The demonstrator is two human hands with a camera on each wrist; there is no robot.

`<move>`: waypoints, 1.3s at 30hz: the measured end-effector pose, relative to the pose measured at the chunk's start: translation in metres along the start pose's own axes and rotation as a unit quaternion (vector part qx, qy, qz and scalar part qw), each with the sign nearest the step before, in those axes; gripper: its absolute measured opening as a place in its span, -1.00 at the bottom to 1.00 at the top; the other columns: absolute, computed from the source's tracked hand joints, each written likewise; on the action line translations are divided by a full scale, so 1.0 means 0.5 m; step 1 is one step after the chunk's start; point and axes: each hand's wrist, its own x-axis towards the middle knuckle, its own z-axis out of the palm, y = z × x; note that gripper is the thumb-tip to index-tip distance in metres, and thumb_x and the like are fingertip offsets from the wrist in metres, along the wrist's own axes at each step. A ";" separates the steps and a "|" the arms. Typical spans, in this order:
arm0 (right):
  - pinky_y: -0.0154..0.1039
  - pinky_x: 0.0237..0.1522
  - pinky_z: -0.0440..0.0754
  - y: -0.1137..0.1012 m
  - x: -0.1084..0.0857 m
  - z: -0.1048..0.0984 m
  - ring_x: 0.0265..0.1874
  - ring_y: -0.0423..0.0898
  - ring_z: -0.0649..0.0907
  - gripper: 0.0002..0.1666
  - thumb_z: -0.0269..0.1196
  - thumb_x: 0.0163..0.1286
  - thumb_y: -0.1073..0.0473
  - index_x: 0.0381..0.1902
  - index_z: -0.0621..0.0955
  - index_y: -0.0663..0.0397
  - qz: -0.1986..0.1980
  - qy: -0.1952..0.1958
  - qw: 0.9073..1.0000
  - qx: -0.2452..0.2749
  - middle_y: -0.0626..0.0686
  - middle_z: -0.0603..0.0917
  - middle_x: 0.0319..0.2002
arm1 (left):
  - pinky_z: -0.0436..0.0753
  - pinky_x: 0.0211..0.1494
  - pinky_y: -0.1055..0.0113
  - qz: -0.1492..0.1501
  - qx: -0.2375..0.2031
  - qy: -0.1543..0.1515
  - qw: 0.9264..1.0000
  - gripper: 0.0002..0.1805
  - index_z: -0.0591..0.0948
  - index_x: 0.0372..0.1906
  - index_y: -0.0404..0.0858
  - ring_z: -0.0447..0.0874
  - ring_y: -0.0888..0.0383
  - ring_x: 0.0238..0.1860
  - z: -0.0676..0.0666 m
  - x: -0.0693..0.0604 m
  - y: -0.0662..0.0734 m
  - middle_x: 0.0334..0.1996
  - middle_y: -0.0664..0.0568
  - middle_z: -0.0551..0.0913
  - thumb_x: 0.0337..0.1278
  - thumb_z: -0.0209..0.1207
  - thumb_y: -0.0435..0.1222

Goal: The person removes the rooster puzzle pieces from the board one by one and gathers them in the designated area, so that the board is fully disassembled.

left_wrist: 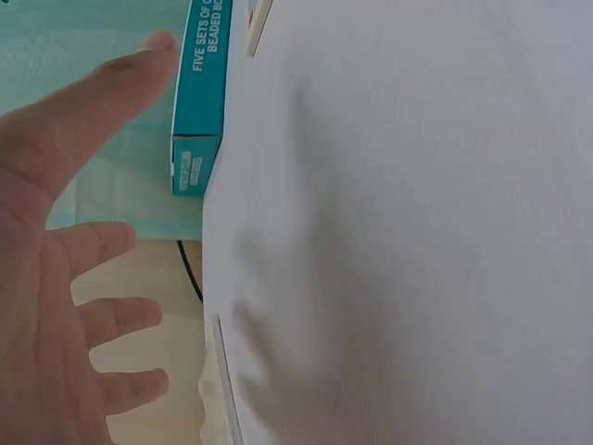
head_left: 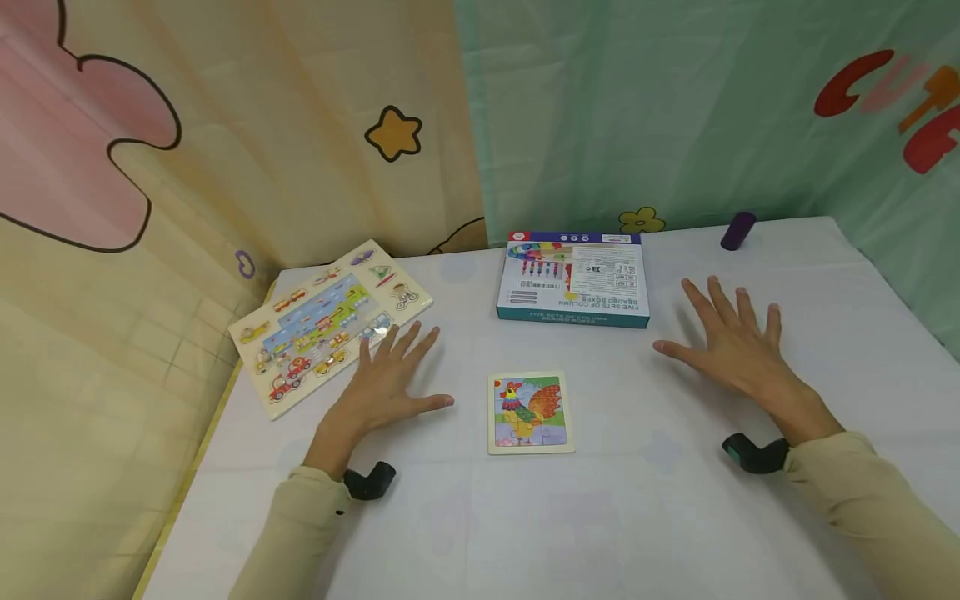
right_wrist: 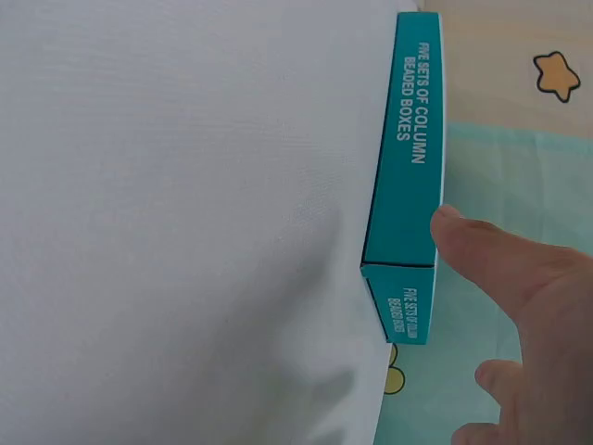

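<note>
Both hands hover over the white table with fingers spread, holding nothing. The left hand (head_left: 382,392) is nearest a wooden vehicle puzzle board (head_left: 330,321), its fingertips overlapping the board's lower right edge in the head view. Right of centre, the right hand (head_left: 738,350) is beside a flat teal-edged box (head_left: 573,279) lettered "FIVE SETS OF COLUMN BEADED BOXES". Between the hands lies a small square jigsaw puzzle (head_left: 530,413) with a rooster picture in a pale frame. In the left wrist view, the thumb (left_wrist: 111,93) points toward the box (left_wrist: 204,74); shadows of the fingers fall on the cloth.
A dark purple cylinder (head_left: 738,230) is at the table's back right. Printed curtains (head_left: 300,125) hang behind the table and along its left side. A black wrist camera (head_left: 370,482) is worn on the left wrist, another (head_left: 756,454) on the right.
</note>
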 end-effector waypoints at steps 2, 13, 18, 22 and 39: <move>0.47 0.23 -0.57 -0.005 0.003 -0.001 0.42 0.52 -0.24 0.24 0.13 0.26 -0.47 0.59 -0.16 -0.01 -0.009 0.009 1.000 0.009 0.36 -0.25 0.53 | -0.27 0.40 -0.40 0.013 -0.013 -0.003 1.000 0.07 0.12 0.56 0.05 -0.12 -0.25 0.53 0.005 -0.001 0.008 0.55 -0.04 0.04 -0.03 0.20 0.38; 0.36 0.20 0.05 -0.069 0.015 0.007 0.32 0.30 0.30 -0.21 0.41 0.24 0.08 0.36 0.41 0.24 -0.084 0.128 0.986 0.072 0.33 0.36 0.35 | -0.17 0.48 -0.24 0.078 -0.097 -0.042 0.991 -0.13 0.39 0.44 0.05 0.10 -0.09 0.50 0.024 -0.007 0.067 0.45 0.10 0.29 -0.03 0.40 0.13; 0.15 0.05 0.31 -0.123 0.019 0.034 0.04 0.19 0.54 -0.47 0.45 0.18 0.23 0.12 0.61 0.24 -0.147 0.124 0.976 0.106 0.25 0.62 0.06 | -0.15 0.47 -0.26 0.109 -0.108 -0.049 0.987 -0.19 0.48 0.37 0.05 0.10 -0.13 0.49 0.033 -0.013 0.084 0.42 0.07 0.35 -0.08 0.45 0.06; -0.01 -0.04 0.51 -0.170 0.023 0.056 -0.14 0.05 0.60 -0.56 0.43 0.21 0.25 0.06 0.65 0.23 -0.178 0.051 0.972 0.141 0.16 0.69 -0.07 | -0.13 0.45 -0.30 0.132 -0.108 -0.046 0.984 -0.23 0.55 0.30 0.04 0.08 -0.19 0.49 0.038 -0.012 0.095 0.41 0.02 0.36 -0.14 0.48 0.03; -0.20 -0.08 0.60 -0.330 0.027 0.146 -0.24 -0.17 0.55 -0.64 0.42 0.24 0.04 -0.03 0.68 -0.01 -0.211 -0.139 0.963 0.091 -0.12 0.58 -0.17 | -0.05 0.40 -0.37 0.158 -0.078 -0.040 0.984 -0.30 0.65 0.19 0.08 0.08 -0.27 0.48 0.046 -0.006 0.105 0.41 -0.05 0.36 -0.20 0.46 0.13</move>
